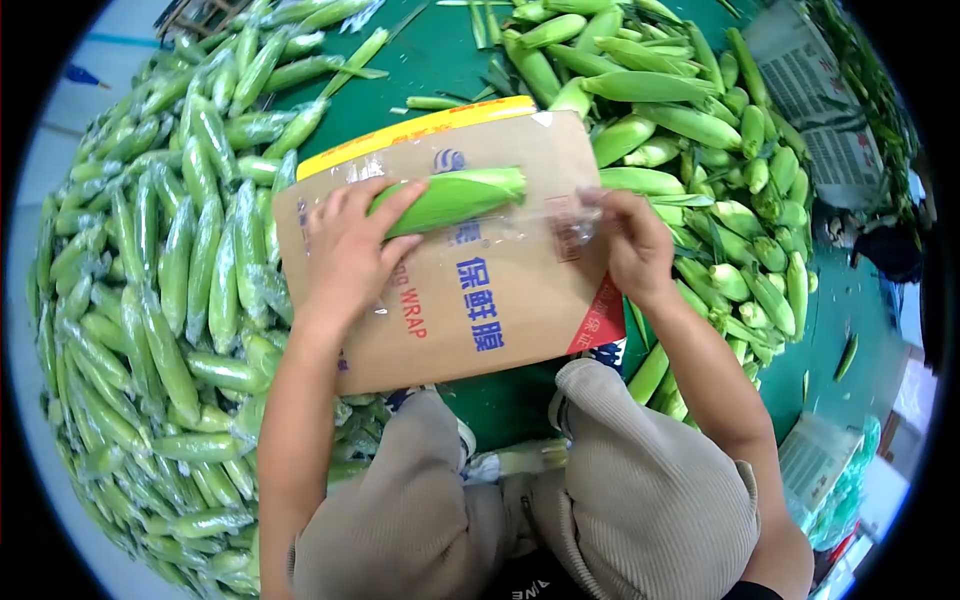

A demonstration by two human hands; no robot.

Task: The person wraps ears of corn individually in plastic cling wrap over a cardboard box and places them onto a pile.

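A green ear of corn in its husk [455, 198] lies across a brown cardboard box [420, 350] printed with blue and red lettering. My left hand [355, 245] rests over the corn's left end, fingers spread and touching it. At the box's right edge, my right hand [635, 240] is closed in a pinch on clear plastic film [560, 212], which stretches from the corn's right side to the fingertips.
Film-wrapped corn [205, 270] is heaped on the left. Unwrapped corn in husks [690, 125] is piled on the right, over a green surface [385, 115]. Printed bags [820, 110] stand at the upper right. The person's knees are below the box.
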